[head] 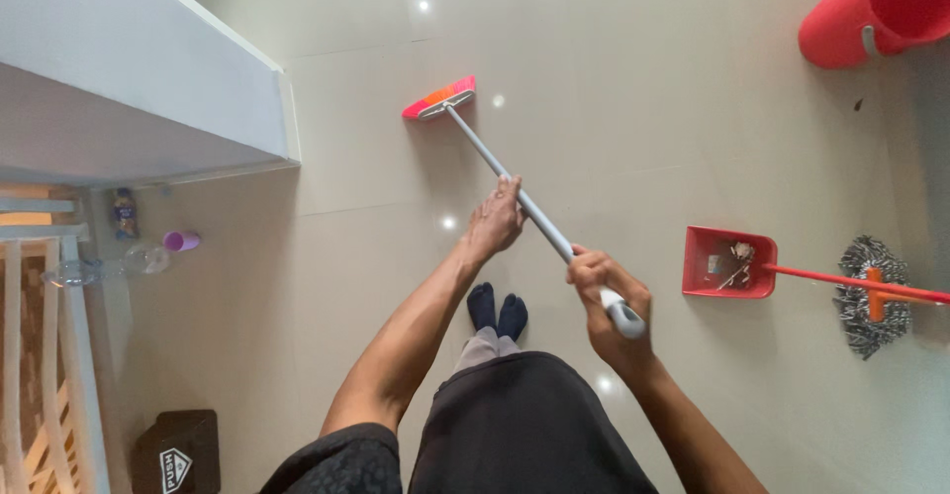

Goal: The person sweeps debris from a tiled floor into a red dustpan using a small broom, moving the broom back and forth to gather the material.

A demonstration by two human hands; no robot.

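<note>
Your left hand point(495, 222) is wrapped shut mid-way on the grey broom handle point(534, 215), pink broom head point(439, 98) on the tiles well beyond its fingers, right hand point(606, 301) fisted round the handle's top end (red dustpan point(727, 262) w/ debris just right of those fingers, mop point(871, 294) further right).

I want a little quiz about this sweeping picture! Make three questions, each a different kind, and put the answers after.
1. True or false: both hands grip the grey metal broom handle.
2. Which hand is nearer the pink-bristled broom head? A) left hand B) right hand
3. Fill in: the red plastic dustpan lies on the tiled floor beside a grey string ____.

Key: 1 true. 2 A. 3 mop; the dustpan already holds some debris, and a red plastic bucket stands farther off.
</note>
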